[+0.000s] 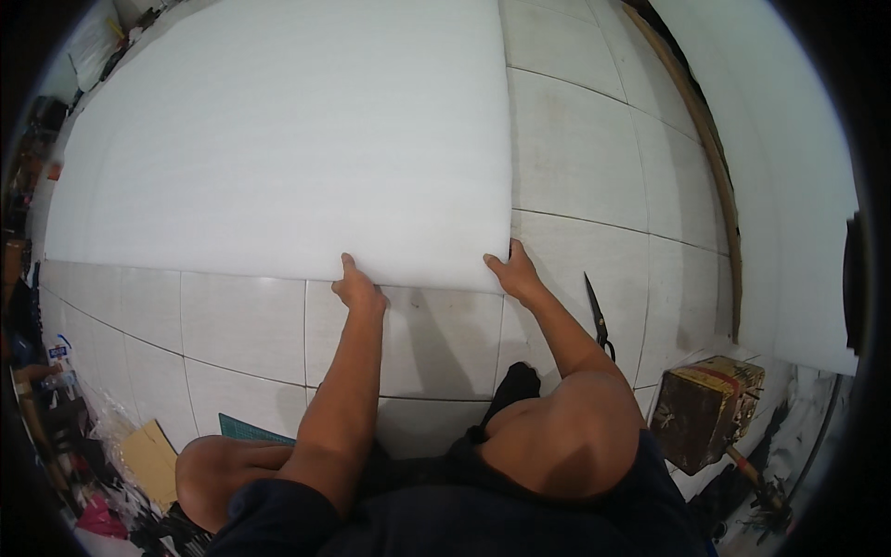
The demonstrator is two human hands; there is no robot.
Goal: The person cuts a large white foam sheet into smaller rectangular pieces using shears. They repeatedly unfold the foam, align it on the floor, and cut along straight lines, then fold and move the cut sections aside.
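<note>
A large white foam sheet [306, 139] lies spread over the tiled floor, filling the upper left of the view. My left hand [358, 286] grips its near edge, thumb on top and fingers tucked out of sight underneath. At the near right corner, my right hand [515, 273] pinches the sheet by its right side, the thumb resting on the upper face. Right of my right forearm, a pair of scissors [600, 320] with dark handles lies on the tiles, blades pointing away from me.
A worn box [707, 408] stands at the lower right, a wooden-handled tool [747, 466] beside it. Near my left knee are a green cutting mat [249, 430] and a tan cardboard piece [148, 459]. Clutter lines the left rim; a brown strip [719, 186] runs along the right wall's foot.
</note>
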